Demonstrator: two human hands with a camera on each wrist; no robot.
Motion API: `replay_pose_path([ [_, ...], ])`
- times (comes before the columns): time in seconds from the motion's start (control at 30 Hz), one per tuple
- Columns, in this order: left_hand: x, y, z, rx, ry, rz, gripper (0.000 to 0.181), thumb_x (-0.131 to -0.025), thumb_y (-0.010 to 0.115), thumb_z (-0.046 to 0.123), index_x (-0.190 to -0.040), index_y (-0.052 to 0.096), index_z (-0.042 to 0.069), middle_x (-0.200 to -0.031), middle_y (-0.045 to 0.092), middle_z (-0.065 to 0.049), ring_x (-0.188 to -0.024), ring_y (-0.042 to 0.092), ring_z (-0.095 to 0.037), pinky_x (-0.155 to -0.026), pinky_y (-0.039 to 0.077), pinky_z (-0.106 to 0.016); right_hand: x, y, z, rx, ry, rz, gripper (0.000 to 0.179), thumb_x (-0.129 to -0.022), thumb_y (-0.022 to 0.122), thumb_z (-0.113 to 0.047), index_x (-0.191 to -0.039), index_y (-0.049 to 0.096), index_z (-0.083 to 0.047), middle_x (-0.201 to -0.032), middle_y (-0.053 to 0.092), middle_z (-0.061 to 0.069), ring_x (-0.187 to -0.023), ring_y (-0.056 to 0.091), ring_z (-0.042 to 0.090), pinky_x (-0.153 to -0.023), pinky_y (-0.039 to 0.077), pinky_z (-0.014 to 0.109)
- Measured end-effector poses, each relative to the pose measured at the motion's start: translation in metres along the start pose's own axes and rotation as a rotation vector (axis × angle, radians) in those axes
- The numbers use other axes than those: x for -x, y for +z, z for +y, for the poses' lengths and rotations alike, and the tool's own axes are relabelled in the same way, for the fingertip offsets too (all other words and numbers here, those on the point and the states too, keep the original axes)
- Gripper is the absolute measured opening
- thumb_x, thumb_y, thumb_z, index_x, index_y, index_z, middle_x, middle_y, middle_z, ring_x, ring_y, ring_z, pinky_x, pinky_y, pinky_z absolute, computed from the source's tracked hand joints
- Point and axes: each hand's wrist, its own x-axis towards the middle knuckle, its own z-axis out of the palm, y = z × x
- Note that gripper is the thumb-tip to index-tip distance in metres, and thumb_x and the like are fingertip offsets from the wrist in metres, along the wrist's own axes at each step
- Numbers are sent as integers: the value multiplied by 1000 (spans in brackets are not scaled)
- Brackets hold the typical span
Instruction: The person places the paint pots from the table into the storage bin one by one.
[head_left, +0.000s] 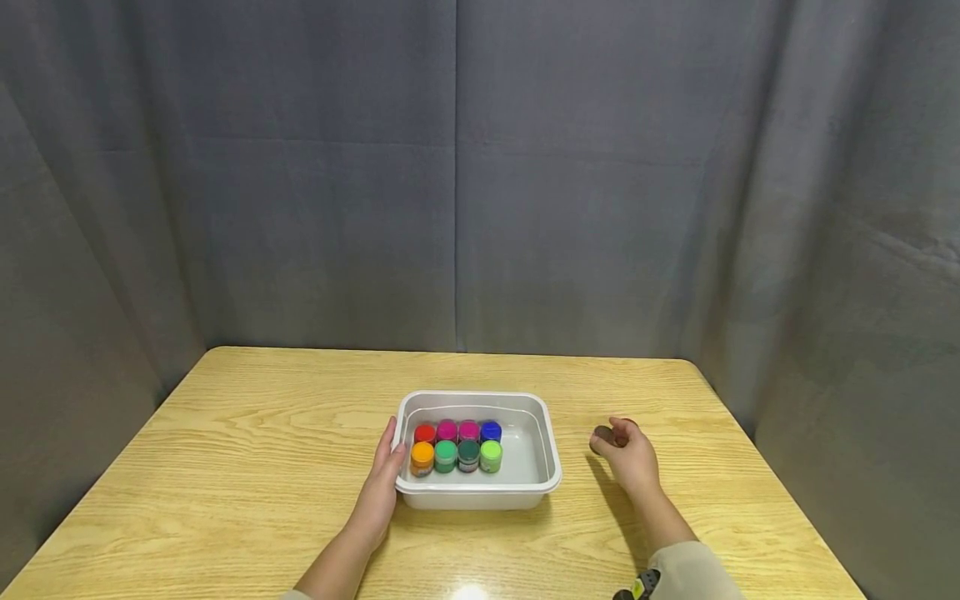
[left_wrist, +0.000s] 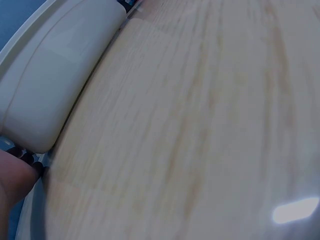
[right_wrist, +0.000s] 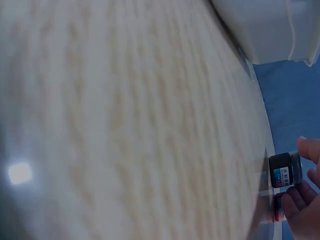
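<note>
A white plastic tub [head_left: 553, 454] stands on the table, with several small paint jars grouped in its left part. Red [head_left: 425, 432], magenta and blue lids form the back row; orange [head_left: 422, 454], green, dark green and lime [head_left: 491, 451] ones form the front. My left hand [head_left: 380, 490] grips the tub's left side, thumb over the rim. To the right of the tub, my right hand [head_left: 633, 458] pinches a black paint jar [right_wrist: 281, 171] between thumb and fingers. Close to those fingers, the right wrist view shows part of a red jar [right_wrist: 278, 207], mostly hidden by the hand.
The wooden table [head_left: 262, 483] has a light grain and rounded far corners. Grey curtains [head_left: 322, 208] hang behind it and on both sides. A small black and yellow device [head_left: 643, 585] sits at the right sleeve.
</note>
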Motion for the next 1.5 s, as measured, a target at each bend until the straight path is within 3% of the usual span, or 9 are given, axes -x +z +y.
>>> replay_pose_path([
  [0.23, -2, 0, -3, -5, -16, 3, 60, -105, 30, 39, -159, 7, 28, -167, 3, -11, -152, 1, -43, -115, 2, -73, 1, 4, -1, 23, -7, 48, 59, -93, 65, -18, -141, 43, 7, -141, 48, 30, -129, 46, 42, -110, 38, 53],
  [0.57, -2, 1, -3, -17, -22, 12, 60, -105, 30, 39, -159, 7, 27, -167, 3, -12, -151, 1, -44, -114, 2, -73, 1, 8, 0, 20, 7, 50, 58, -94, 64, -15, -140, 43, 12, -147, 42, 30, -136, 39, 46, -113, 36, 55],
  [0.9, 0, 1, -1, -14, -20, 8, 60, -105, 31, 37, -159, 6, 27, -167, 3, -12, -151, 1, -44, -114, 2, -73, 3, 8, -4, -1, 11, 60, 56, -93, 64, -18, -139, 46, 9, -141, 47, 31, -131, 45, 44, -109, 41, 53],
  [1.17, 0, 0, 0, -15, -17, 6, 61, -105, 31, 39, -159, 6, 26, -167, 2, -12, -151, 1, -44, -115, 2, -73, 4, 4, -21, -80, -11, 36, 58, -95, 63, -24, -143, 44, 3, -144, 47, 26, -135, 44, 39, -111, 41, 49],
  [1.5, -1, 0, 1, -17, -25, 8, 60, -105, 30, 36, -159, 5, 26, -167, 2, -11, -152, 1, -43, -115, 2, -72, 11, 4, -55, -101, -69, 38, 57, -92, 68, -26, -141, 49, -2, -139, 55, 24, -127, 54, 37, -105, 49, 46],
])
